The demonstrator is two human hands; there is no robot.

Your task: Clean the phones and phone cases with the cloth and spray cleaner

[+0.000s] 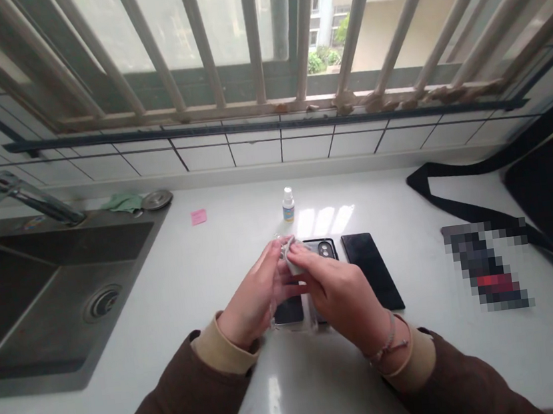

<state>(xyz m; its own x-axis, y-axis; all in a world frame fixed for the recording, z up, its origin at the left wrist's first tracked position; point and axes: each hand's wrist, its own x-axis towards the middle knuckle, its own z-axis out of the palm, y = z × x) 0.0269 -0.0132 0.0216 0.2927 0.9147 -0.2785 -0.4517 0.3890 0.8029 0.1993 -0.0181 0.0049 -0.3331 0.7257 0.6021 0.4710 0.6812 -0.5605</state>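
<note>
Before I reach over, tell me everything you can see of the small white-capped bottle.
The small white-capped bottle stands upright on the white countertop, just beyond the left hand and the right hand, touching neither. It looks like plastic: a narrow white top over a pale shoulder, then a wider body wrapped in a label of blue with yellow-orange near the base. The print is too small to read, and how full it is cannot be told.

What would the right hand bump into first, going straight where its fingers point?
Beyond the whitish cloth it seems to hold, the right hand would probably meet the left hand first; depth there is hard to judge.
</note>
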